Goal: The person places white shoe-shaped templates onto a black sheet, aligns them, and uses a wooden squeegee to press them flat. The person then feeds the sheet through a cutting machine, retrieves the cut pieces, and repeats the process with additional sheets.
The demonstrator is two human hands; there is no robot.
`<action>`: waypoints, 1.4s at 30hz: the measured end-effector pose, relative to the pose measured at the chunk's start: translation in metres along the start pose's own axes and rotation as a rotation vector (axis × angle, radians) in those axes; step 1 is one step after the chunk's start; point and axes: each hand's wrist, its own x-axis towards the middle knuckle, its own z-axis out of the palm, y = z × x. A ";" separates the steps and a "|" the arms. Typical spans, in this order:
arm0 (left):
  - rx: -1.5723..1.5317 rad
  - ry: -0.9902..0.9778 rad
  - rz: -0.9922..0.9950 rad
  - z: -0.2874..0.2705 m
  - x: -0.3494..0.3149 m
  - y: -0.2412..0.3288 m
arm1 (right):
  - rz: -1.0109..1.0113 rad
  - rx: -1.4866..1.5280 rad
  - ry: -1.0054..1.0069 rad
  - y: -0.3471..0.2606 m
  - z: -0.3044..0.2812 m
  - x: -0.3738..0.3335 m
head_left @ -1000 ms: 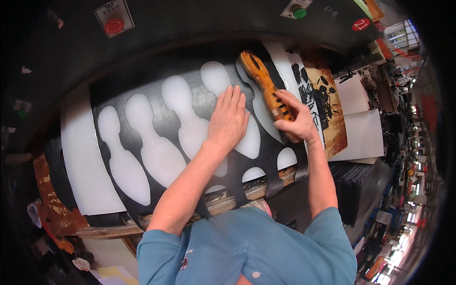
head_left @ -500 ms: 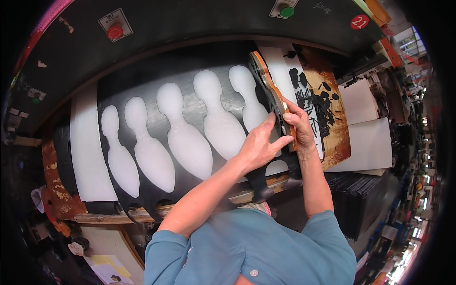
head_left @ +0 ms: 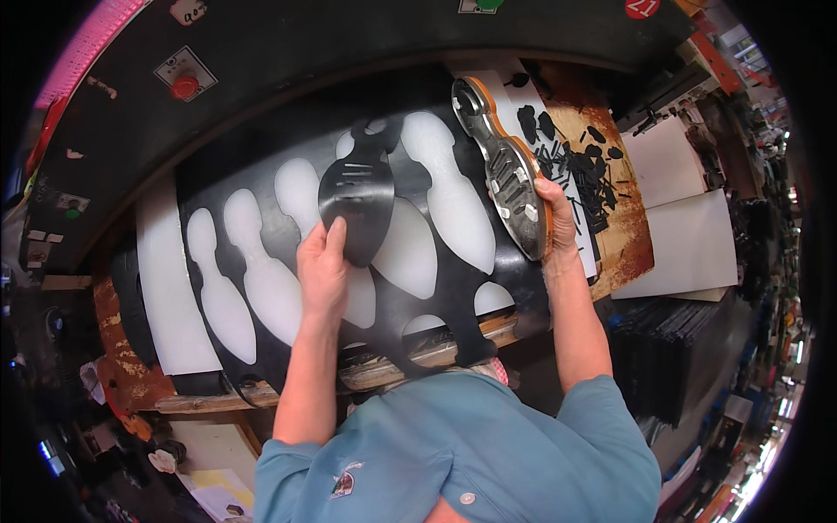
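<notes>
My left hand pinches a black sole-shaped piece with slits across it, thumb on top, and holds it above the sheet. In my right hand is a sole-shaped cutting die, gripped by its lower outer edge. The die has an orange rim, a dark inside with slanted blades and small pale pads, and is tilted face toward me. Below both hands lies a black sheet with several sole-shaped cutouts, white showing through them. The held piece hides part of two cutouts.
Small black scraps are scattered on the worn brown board at right. Beyond the sheet runs a dark machine beam with a red button. A stack of black sheets stands at lower right; white boards lie above it.
My left hand has left the die and moved left with the black sole-shaped piece. My right hand has turned the die so its bladed face shows. The sheet's rightmost cutout is now uncovered.
</notes>
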 end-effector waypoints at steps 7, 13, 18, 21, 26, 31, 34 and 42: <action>0.477 0.041 -0.069 -0.047 -0.041 0.015 | -0.072 -0.020 0.136 -0.027 0.012 -0.015; 0.450 0.030 0.041 -0.051 -0.058 0.008 | -0.326 0.058 -0.119 -0.110 0.033 -0.052; 0.437 0.043 0.087 -0.043 -0.051 0.001 | -0.339 0.615 -0.282 -0.104 0.024 -0.043; 0.538 0.108 0.082 -0.044 -0.049 -0.001 | -0.248 1.012 -0.121 -0.049 0.002 -0.015; 0.391 0.067 0.121 -0.051 -0.050 -0.007 | -0.082 0.731 0.181 -0.039 -0.026 0.005; 0.262 0.015 0.131 -0.054 -0.053 -0.008 | -0.174 -0.714 0.481 -0.045 -0.009 -0.006; 0.248 0.026 0.089 -0.055 -0.057 -0.007 | -0.224 -1.603 0.421 -0.008 -0.005 -0.009; 0.298 0.026 0.092 -0.062 -0.055 -0.004 | -0.546 -1.668 0.255 -0.026 -0.076 0.008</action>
